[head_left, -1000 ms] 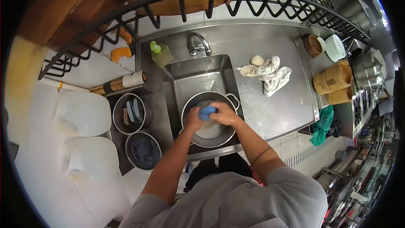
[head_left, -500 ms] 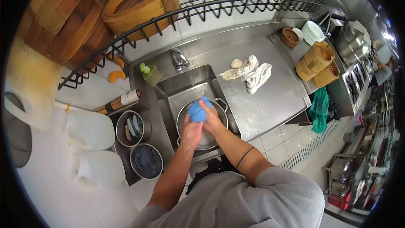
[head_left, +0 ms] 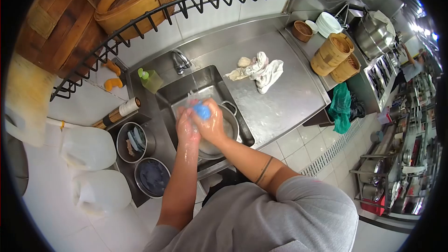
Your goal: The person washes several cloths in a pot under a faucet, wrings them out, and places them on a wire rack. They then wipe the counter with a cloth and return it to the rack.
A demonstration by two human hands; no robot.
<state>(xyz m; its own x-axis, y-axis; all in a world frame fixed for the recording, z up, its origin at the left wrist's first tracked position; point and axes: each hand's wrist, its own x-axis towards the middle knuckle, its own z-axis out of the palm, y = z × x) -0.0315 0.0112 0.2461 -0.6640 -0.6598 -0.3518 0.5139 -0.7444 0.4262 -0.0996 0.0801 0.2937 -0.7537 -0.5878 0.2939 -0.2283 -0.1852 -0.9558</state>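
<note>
A blue cloth [head_left: 202, 110] is bunched up between my two hands above the metal sink [head_left: 212, 77]. My right hand [head_left: 212, 123] is wrapped round it. My left hand [head_left: 186, 123] presses against its left side, wet, with its fingers partly blurred by splashing water. Water runs down from the faucet [head_left: 180, 61] onto my hands. Below them, in the sink, stands a large metal pot [head_left: 235, 130] with a loop handle, partly hidden by my right hand and forearm.
White rags [head_left: 266, 72] lie on the steel counter right of the sink. A green-topped soap bottle [head_left: 150, 80] stands behind left. Two metal containers [head_left: 151, 177] sit at left. Bamboo steamers [head_left: 330, 56] are at right. A black wire rack [head_left: 186, 4] hangs above.
Both hands have moved left and toward the faucet with the blue cloth, off the pot's middle. Water now pours and splashes over them. The whole view has shifted slightly.
</note>
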